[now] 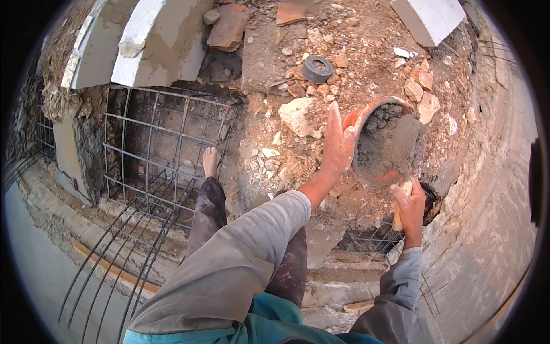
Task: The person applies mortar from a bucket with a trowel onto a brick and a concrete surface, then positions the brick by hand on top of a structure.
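Observation:
An orange bucket (362,116) holds wet grey mortar (389,143) and rests on the rubble to the right of my legs. My left hand (337,140) is against its left side, fingers stretched straight and thumb near the rim. At the bucket's near edge, my right hand (410,205) is closed around the pale wooden handle of a trowel (398,219). The trowel's blade cannot be made out, hidden by the bucket or the mortar.
Left of my bare foot (210,162) lies a rebar cage (152,143) in a trench, with long bars sticking out toward me. Pale blocks (157,43) stand behind it. A dark ring-shaped thing (317,69), stones (298,116) and broken brick (228,27) lie beyond the bucket.

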`<state>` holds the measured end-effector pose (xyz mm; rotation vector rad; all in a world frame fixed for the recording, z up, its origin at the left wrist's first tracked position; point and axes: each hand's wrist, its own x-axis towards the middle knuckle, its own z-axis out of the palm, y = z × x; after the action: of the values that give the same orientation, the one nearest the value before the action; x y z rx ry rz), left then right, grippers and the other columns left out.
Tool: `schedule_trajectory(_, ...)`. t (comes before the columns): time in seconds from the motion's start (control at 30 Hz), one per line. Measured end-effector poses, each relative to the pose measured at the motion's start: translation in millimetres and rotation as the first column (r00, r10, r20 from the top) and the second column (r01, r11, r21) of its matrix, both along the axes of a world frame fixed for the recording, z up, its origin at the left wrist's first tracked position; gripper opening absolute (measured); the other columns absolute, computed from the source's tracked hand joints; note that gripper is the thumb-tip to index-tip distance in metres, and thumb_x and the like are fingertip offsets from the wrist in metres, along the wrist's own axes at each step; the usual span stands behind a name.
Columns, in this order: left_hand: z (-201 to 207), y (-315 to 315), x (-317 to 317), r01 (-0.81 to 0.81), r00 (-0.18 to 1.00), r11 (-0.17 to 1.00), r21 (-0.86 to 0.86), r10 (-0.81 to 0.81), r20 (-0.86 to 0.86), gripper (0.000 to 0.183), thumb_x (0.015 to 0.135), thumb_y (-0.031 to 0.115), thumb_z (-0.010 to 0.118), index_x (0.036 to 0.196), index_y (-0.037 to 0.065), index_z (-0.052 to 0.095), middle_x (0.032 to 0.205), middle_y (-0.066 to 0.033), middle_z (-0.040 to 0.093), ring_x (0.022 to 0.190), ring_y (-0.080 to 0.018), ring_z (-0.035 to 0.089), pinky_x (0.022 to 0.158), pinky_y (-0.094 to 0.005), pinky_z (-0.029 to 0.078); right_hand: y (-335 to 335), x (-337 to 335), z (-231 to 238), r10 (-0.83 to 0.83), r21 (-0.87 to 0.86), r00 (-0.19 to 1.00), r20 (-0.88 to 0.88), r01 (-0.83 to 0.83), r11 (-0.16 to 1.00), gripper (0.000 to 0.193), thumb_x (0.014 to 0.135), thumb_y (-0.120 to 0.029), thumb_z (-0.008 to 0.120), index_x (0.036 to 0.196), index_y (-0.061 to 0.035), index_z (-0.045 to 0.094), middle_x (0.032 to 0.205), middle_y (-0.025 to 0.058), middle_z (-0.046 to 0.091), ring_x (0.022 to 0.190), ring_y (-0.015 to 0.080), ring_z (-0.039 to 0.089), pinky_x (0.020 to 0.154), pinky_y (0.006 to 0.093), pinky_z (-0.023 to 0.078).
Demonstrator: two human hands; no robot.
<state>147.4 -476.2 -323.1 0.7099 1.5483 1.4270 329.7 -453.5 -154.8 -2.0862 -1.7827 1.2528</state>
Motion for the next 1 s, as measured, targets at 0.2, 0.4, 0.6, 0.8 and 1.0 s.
schedule_trajectory(0.2, -53, -144, -79, -0.118, 0.986, 0.955, -0.273, 0.080, -0.149, 0.067, 0.098, 0.026, 0.048, 0.150, -0.007, 0.022, 0.152, -0.0299, 0.029, 0.143, -0.0409, 0.028, 0.118, -0.0426, 0.021, -18, -29, 23, 0.426, 0.193, 0.865, 0.266, -0.480, 0.856, 0.032, 0.085, -0.012, 0.067, 0.112, 0.0014, 0.059, 0.082, 0.0090, 0.064, 0.069, 0.0166, 0.060, 0.064, 0.0328, 0.052)
schedule_trajectory(0.4, -90, -309, -146, -0.303, 0.947, 0.658, -0.689, 0.127, -0.296, 0.061, 0.098, 0.023, 0.049, 0.147, -0.007, 0.028, 0.140, -0.0327, 0.042, 0.131, -0.0432, 0.042, 0.111, -0.0436, 0.032, -68, -182, -41, 0.819, 0.133, 0.563, 0.112, -0.825, 0.549, 0.043, 0.080, -0.016, 0.070, 0.119, -0.0029, 0.058, 0.091, 0.0194, 0.064, 0.075, 0.0385, 0.064, 0.064, 0.0440, 0.052)
schedule_trajectory(0.6, -156, -399, -125, -0.496, 0.717, 0.630, -0.598, 0.686, 0.127, 0.050, 0.097, 0.016, 0.050, 0.143, 0.001, 0.039, 0.133, -0.0183, 0.052, 0.127, -0.0301, 0.050, 0.108, -0.0404, 0.037, -173, -348, -178, 0.865, 0.176, -0.030, -0.501, -0.982, 0.068, 0.041, 0.079, -0.020, 0.070, 0.115, -0.0028, 0.059, 0.095, 0.0171, 0.064, 0.082, 0.0379, 0.065, 0.067, 0.0438, 0.053)
schedule_trajectory(0.8, -147, -365, -167, -0.332, 0.812, 0.581, -0.743, 0.577, 0.089, 0.054, 0.098, 0.018, 0.054, 0.146, 0.001, 0.035, 0.131, -0.0147, 0.051, 0.113, -0.0190, 0.060, 0.092, -0.0311, 0.049, -178, -411, -319, 0.311, -0.344, 0.334, -0.890, -0.939, 0.024, 0.031, 0.088, -0.024, 0.069, 0.099, 0.0038, 0.062, 0.082, 0.0123, 0.068, 0.055, 0.0159, 0.065, 0.049, 0.0315, 0.052)
schedule_trajectory(1.0, -135, -357, -195, -0.381, 0.650, 0.497, -0.779, 0.744, 0.157, 0.062, 0.098, 0.020, 0.055, 0.150, -0.002, 0.030, 0.136, -0.0174, 0.050, 0.109, -0.0228, 0.062, 0.084, -0.0334, 0.052, -53, -366, -331, 0.174, -0.493, 0.802, -0.571, -0.505, 0.708, 0.023, 0.093, -0.017, 0.061, 0.105, 0.0021, 0.060, 0.073, 0.0068, 0.062, 0.051, 0.0122, 0.060, 0.046, 0.0248, 0.052)
